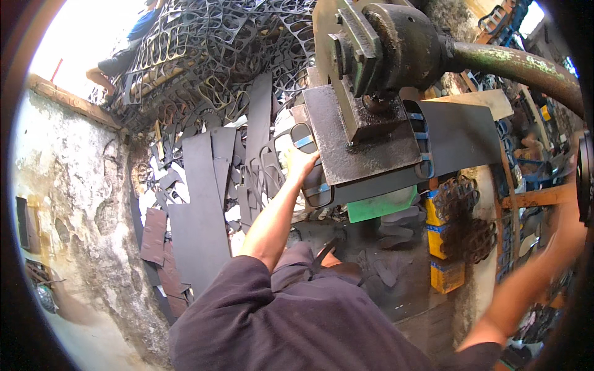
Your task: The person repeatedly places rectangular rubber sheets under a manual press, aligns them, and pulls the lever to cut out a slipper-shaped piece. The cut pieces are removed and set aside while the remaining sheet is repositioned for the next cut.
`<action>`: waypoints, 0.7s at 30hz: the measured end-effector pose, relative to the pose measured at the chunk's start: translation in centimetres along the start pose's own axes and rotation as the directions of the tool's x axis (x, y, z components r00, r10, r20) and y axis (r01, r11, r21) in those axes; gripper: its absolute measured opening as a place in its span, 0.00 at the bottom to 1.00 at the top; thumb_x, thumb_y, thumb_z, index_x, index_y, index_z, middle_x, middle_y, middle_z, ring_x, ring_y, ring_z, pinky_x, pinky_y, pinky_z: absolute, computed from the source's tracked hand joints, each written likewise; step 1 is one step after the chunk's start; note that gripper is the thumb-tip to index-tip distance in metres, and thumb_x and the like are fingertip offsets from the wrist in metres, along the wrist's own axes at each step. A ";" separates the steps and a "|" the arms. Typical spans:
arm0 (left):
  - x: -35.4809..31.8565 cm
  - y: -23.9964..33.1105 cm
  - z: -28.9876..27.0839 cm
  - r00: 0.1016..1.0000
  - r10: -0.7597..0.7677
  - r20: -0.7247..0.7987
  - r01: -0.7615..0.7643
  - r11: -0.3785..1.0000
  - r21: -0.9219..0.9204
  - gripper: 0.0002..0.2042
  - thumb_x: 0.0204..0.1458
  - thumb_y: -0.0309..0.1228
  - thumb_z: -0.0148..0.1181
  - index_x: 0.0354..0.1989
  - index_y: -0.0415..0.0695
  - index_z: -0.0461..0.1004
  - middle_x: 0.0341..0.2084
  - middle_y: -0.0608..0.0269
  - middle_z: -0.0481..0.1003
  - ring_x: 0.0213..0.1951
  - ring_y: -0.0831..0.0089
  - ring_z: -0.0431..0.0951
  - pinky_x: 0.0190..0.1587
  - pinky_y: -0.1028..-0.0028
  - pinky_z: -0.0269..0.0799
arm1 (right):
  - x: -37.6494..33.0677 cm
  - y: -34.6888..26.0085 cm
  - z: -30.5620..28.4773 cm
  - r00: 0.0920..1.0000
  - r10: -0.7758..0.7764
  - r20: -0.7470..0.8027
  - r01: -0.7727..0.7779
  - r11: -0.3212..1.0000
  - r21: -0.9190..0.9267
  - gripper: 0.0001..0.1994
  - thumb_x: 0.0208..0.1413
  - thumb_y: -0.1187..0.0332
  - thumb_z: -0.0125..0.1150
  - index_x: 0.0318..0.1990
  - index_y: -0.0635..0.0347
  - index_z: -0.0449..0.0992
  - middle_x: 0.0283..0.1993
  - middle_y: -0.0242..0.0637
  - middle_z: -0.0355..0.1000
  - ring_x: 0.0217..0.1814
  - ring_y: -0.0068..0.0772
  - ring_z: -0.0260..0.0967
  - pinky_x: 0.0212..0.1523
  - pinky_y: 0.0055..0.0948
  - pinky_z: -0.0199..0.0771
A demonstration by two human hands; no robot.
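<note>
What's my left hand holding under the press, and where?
The left hand grips the dark rubber sheet at its left end, beside the press block.

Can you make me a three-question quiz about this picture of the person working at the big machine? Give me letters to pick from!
1. Where is the left hand?
A. at the edge of the dark sheet under the press
B. on the wall
C. on the yellow boxes

2. What colour is the flat piece below the press plate?
A. red
B. green
C. white

3. How does the left arm look?
A. folded
B. hanging down
C. stretched forward

Answers: 1 A, the fingers meet the sheet's edge. 2 B, it is plainly green. 3 C, the forearm reaches to the press.
</note>
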State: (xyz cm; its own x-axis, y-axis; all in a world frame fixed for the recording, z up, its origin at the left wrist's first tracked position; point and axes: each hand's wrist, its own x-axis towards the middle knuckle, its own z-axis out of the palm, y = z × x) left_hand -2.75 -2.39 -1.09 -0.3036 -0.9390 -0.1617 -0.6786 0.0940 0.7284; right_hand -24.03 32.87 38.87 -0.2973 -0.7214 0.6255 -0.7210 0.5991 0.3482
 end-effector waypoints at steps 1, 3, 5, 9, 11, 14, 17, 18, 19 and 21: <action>0.5 -0.1 -0.8 0.995 -0.060 0.078 0.061 0.998 -0.005 0.41 0.40 0.49 0.81 0.58 0.34 0.72 0.50 0.44 0.80 0.52 0.53 0.82 0.56 0.61 0.76 | -3.6 -4.8 4.6 0.976 0.027 0.214 -0.089 0.954 0.287 0.32 0.58 0.39 0.62 0.56 0.53 0.63 0.59 0.48 0.57 0.60 0.58 0.53 0.60 0.59 0.54; 0.6 1.5 -0.9 0.954 -0.076 0.290 0.161 0.946 -0.281 0.38 0.39 0.42 0.81 0.58 0.34 0.73 0.47 0.52 0.82 0.52 0.60 0.81 0.57 0.62 0.75 | -11.5 -13.7 11.3 0.765 -0.121 0.633 -0.276 0.826 0.491 0.40 0.56 0.39 0.64 0.65 0.54 0.57 0.68 0.50 0.51 0.70 0.59 0.47 0.67 0.62 0.49; 0.2 1.1 -4.1 0.869 -0.009 0.495 0.351 0.717 -0.602 0.34 0.40 0.33 0.81 0.56 0.31 0.72 0.48 0.49 0.80 0.50 0.64 0.81 0.54 0.64 0.78 | -19.5 -21.2 17.1 0.605 -0.278 0.746 -0.266 0.812 0.519 0.49 0.55 0.38 0.66 0.75 0.55 0.50 0.78 0.52 0.44 0.79 0.61 0.40 0.74 0.64 0.44; -4.6 -0.2 -14.6 0.925 0.264 0.273 0.068 0.593 -0.803 0.40 0.41 0.24 0.77 0.65 0.43 0.63 0.61 0.55 0.70 0.59 0.61 0.74 0.64 0.56 0.70 | -23.7 -26.7 20.3 0.713 -0.166 0.681 -0.330 0.777 0.536 0.56 0.53 0.35 0.64 0.80 0.56 0.45 0.83 0.53 0.39 0.84 0.60 0.36 0.78 0.65 0.40; -7.1 1.3 -18.4 0.933 0.279 0.229 -0.018 0.670 -0.742 0.46 0.39 0.23 0.78 0.69 0.45 0.57 0.61 0.58 0.68 0.60 0.63 0.72 0.64 0.55 0.70 | -20.7 -26.8 18.8 0.578 -0.158 0.801 -0.550 0.649 0.525 0.46 0.56 0.37 0.65 0.72 0.63 0.64 0.80 0.57 0.50 0.82 0.65 0.43 0.76 0.56 0.51; -9.4 2.8 -19.7 0.747 0.565 0.351 -0.427 0.812 -0.398 0.57 0.34 0.32 0.84 0.73 0.47 0.47 0.59 0.56 0.67 0.62 0.61 0.70 0.65 0.56 0.69 | -11.4 -28.2 9.8 0.719 -0.232 0.656 -0.690 -0.125 0.713 0.35 0.56 0.52 0.74 0.66 0.65 0.70 0.62 0.55 0.74 0.64 0.47 0.73 0.63 0.38 0.71; -13.1 5.1 -15.9 0.526 0.723 0.447 -0.588 0.690 -0.423 0.51 0.37 0.32 0.77 0.71 0.39 0.52 0.59 0.44 0.68 0.63 0.50 0.71 0.66 0.59 0.67 | -9.7 -30.5 4.8 0.818 0.181 0.546 -0.539 -0.090 0.838 0.30 0.55 0.58 0.75 0.60 0.64 0.73 0.49 0.53 0.80 0.55 0.43 0.79 0.56 0.38 0.76; -13.9 5.5 -14.2 0.518 0.682 0.516 -0.536 0.729 -0.425 0.52 0.37 0.32 0.77 0.72 0.39 0.51 0.61 0.42 0.67 0.64 0.48 0.70 0.67 0.58 0.66 | -10.9 -30.6 5.3 0.682 0.263 0.683 -0.704 -0.019 0.710 0.27 0.57 0.58 0.74 0.58 0.63 0.74 0.48 0.52 0.80 0.51 0.45 0.80 0.54 0.39 0.77; -15.0 5.0 -12.4 0.500 0.632 0.592 -0.480 0.771 -0.418 0.52 0.38 0.33 0.76 0.73 0.39 0.49 0.63 0.39 0.65 0.66 0.46 0.69 0.68 0.57 0.66 | -12.9 -31.3 6.2 0.613 0.449 0.651 -0.748 0.062 0.661 0.25 0.57 0.57 0.73 0.55 0.63 0.76 0.46 0.53 0.80 0.49 0.45 0.81 0.52 0.40 0.78; -17.5 3.6 -8.0 0.513 0.684 0.518 -0.590 0.720 -0.366 0.52 0.40 0.34 0.76 0.74 0.38 0.49 0.66 0.35 0.63 0.68 0.39 0.65 0.70 0.55 0.63 | -16.2 -31.0 7.3 0.492 0.579 0.650 -0.848 0.149 0.509 0.22 0.57 0.58 0.73 0.53 0.63 0.79 0.46 0.47 0.82 0.48 0.44 0.81 0.49 0.41 0.79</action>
State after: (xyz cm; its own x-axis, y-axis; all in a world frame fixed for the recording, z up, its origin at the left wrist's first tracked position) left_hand 5.44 11.77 9.66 -0.9667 -0.2460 0.0705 -0.0646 0.5010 0.8630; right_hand -1.38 23.47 12.84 -0.9706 -0.2342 0.0556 -0.1741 0.5234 -0.8341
